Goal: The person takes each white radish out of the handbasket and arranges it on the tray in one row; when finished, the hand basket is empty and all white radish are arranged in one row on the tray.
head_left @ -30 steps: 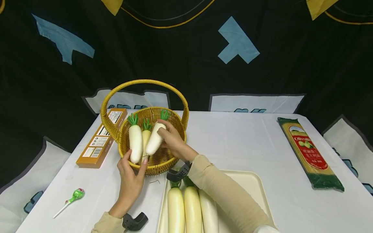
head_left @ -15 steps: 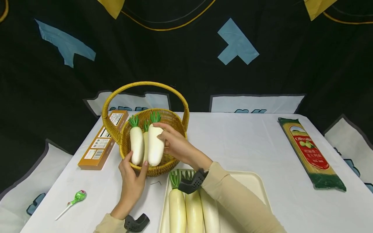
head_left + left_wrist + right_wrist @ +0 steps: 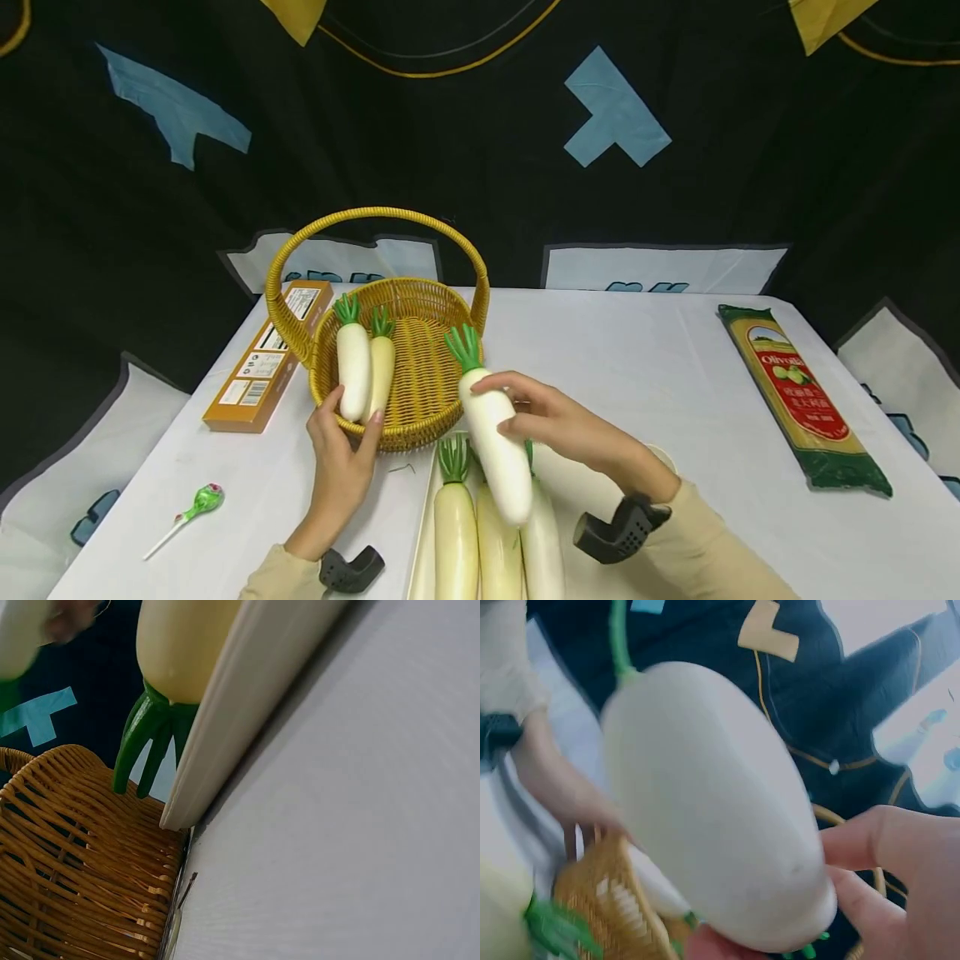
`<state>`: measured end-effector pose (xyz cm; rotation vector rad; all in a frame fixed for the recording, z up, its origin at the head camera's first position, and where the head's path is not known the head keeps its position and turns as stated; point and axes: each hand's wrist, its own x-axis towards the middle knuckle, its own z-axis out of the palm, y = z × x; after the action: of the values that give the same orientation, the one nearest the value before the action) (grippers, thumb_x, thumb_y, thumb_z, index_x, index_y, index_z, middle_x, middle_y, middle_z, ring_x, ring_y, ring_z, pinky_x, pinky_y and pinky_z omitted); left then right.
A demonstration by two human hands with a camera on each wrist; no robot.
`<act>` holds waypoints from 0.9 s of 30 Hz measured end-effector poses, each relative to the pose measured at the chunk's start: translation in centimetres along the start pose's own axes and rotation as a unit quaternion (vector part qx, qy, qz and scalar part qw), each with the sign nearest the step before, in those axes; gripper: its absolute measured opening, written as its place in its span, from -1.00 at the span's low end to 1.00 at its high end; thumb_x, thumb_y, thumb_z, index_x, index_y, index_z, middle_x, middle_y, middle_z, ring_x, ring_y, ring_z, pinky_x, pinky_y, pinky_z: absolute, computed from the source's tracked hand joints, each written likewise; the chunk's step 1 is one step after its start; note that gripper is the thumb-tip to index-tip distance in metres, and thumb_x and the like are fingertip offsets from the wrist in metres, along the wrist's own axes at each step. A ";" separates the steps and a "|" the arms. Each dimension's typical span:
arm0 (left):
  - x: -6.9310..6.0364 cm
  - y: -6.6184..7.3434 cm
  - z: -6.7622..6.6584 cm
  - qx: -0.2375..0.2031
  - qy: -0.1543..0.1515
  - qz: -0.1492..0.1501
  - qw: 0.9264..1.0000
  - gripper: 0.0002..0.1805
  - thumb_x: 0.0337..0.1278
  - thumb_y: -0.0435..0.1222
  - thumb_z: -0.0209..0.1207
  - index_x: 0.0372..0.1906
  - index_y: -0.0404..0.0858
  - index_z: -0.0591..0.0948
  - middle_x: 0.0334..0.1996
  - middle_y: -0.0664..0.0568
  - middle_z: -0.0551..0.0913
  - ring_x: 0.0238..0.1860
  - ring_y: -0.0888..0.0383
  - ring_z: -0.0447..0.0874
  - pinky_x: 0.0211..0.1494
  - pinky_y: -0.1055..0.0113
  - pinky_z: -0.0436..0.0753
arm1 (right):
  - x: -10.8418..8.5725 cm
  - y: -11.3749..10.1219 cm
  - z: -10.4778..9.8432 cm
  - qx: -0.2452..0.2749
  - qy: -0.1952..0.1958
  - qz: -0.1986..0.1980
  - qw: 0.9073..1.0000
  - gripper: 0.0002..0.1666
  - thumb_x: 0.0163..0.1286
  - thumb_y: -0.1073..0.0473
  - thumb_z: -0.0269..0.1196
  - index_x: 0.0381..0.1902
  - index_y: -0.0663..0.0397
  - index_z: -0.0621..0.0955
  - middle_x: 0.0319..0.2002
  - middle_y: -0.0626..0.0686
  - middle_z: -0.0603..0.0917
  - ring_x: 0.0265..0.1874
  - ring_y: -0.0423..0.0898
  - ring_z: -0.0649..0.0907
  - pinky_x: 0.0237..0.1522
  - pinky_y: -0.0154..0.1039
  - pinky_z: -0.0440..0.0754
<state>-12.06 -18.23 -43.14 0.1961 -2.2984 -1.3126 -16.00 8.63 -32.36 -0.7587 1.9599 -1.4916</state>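
My right hand grips a white radish with a green top, holding it above the radishes on the cream tray. In the right wrist view that radish fills the middle, fingers at its lower end. With thumb and fingers on the near rim, my left hand holds the yellow wicker basket. Inside, on the left, a white radish leans beside a thinner cream one. Several pale radishes lie side by side on the tray, partly hidden by the held one.
An orange box lies behind and left of the basket. A green-wrapped lollipop is at the front left. On the far right lies a pasta packet. The basket's tall handle arches over it.
My right hand has lifted the white radish out of the basket and moved it right and nearer, over the tray. The left hand has stayed on the basket rim.
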 end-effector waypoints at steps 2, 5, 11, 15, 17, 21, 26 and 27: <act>0.0 0.0 0.1 -0.001 -0.005 0.000 1.000 -0.31 0.19 -0.19 0.07 0.32 -0.25 0.04 0.18 -0.36 0.03 0.14 -0.14 0.09 0.10 -0.04 0.17 | -1.7 0.8 -0.9 -0.007 0.001 0.004 1.000 -0.51 0.28 0.25 0.06 0.15 -0.25 0.37 0.15 0.00 0.36 -0.06 -0.04 0.45 -0.07 -0.14 0.41; 0.1 0.0 0.1 0.001 -0.007 0.001 1.000 -0.31 0.19 -0.18 0.06 0.33 -0.25 0.02 0.17 -0.36 0.04 0.15 -0.14 0.09 0.10 -0.04 0.17 | -4.0 1.9 -2.0 -0.031 0.001 0.024 0.999 -0.53 0.28 0.18 0.13 0.15 -0.20 0.38 0.17 0.02 0.34 -0.06 -0.01 0.47 -0.06 -0.15 0.42; 0.3 0.0 0.0 0.002 -0.005 -0.003 1.000 -0.30 0.17 -0.16 0.08 0.32 -0.22 0.03 0.17 -0.35 0.04 0.15 -0.12 0.10 0.14 -0.02 0.17 | -7.6 4.2 -3.2 -0.096 -0.006 0.071 0.993 -0.52 0.23 0.04 0.20 0.12 -0.19 0.41 0.06 0.06 0.41 -0.13 -0.05 0.49 -0.16 -0.26 0.45; 0.3 0.0 0.1 0.001 -0.008 -0.006 1.000 -0.30 0.18 -0.15 0.07 0.33 -0.22 0.03 0.18 -0.35 0.03 0.15 -0.13 0.10 0.13 -0.03 0.17 | -9.1 5.9 -3.0 -0.091 -0.029 0.089 0.991 -0.50 0.22 0.02 0.21 0.13 -0.17 0.41 -0.08 0.07 0.47 -0.21 -0.12 0.51 -0.24 -0.31 0.47; 0.2 0.0 0.1 0.002 -0.007 -0.007 1.000 -0.30 0.18 -0.15 0.07 0.33 -0.23 0.03 0.17 -0.36 0.03 0.14 -0.14 0.10 0.12 -0.05 0.17 | -9.6 6.6 -2.8 -0.075 -0.043 0.095 0.992 -0.49 0.22 0.03 0.21 0.14 -0.13 0.40 -0.14 0.07 0.49 -0.25 -0.14 0.53 -0.27 -0.33 0.48; 0.0 0.1 0.0 0.005 -0.001 -0.005 1.000 -0.31 0.19 -0.18 0.06 0.32 -0.25 0.03 0.17 -0.37 0.04 0.13 -0.17 0.10 0.11 -0.07 0.17 | -10.0 7.3 -2.3 -0.057 -0.058 0.100 0.992 -0.50 0.22 0.04 0.21 0.12 -0.08 0.41 -0.28 0.05 0.52 -0.35 -0.21 0.55 -0.33 -0.37 0.48; 0.0 0.0 0.0 0.005 0.001 -0.005 1.000 -0.31 0.18 -0.18 0.07 0.32 -0.23 0.04 0.17 -0.36 0.04 0.16 -0.15 0.09 0.14 -0.05 0.16 | -9.8 8.1 -1.7 -0.051 -0.063 0.091 0.993 -0.50 0.20 0.03 0.22 0.11 -0.10 0.42 -0.33 -0.02 0.53 -0.44 -0.29 0.55 -0.37 -0.39 0.49; 0.0 -0.1 0.1 0.005 0.001 -0.004 1.000 -0.31 0.18 -0.18 0.07 0.32 -0.24 0.04 0.17 -0.36 0.04 0.16 -0.15 0.08 0.14 -0.05 0.16 | -9.7 8.3 -1.6 -0.045 -0.063 0.088 0.993 -0.50 0.20 0.04 0.23 0.11 -0.10 0.42 -0.33 -0.02 0.53 -0.44 -0.30 0.55 -0.37 -0.39 0.49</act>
<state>-12.10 -18.21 -43.22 0.2109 -2.3051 -1.3053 -11.41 18.51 -39.10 -0.6805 1.9546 -1.2291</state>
